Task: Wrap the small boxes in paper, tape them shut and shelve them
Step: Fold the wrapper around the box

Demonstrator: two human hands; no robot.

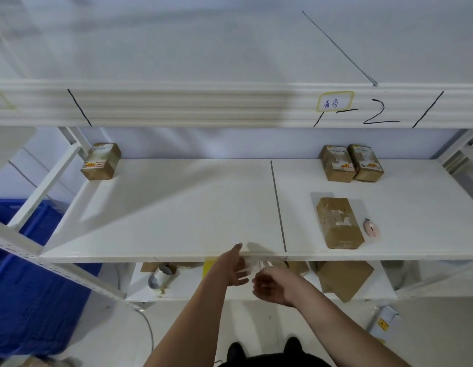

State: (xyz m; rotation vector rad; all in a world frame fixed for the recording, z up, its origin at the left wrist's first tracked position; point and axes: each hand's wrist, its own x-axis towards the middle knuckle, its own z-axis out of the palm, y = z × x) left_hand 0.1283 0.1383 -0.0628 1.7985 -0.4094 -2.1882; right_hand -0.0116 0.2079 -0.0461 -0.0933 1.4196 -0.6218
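A white shelf (177, 207) carries four brown parcels. One parcel (101, 161) sits at the back left corner. Two more (337, 163) stand touching side by side at the back right. A fourth (339, 223) lies flat near the front right edge, with a small pink cutter (371, 228) just beside it. Both hands reach at the shelf's front edge, near its middle. The left hand (234, 266) has its fingers stretched and apart. The right hand (268, 284) is curled, and a clear strip of tape (250, 266) seems to span between them; the grip cannot be told. On the lower shelf (193, 290) lie a tape roll (160, 278) and brown paper (344, 279). A blue crate (26, 274) stands at the left.
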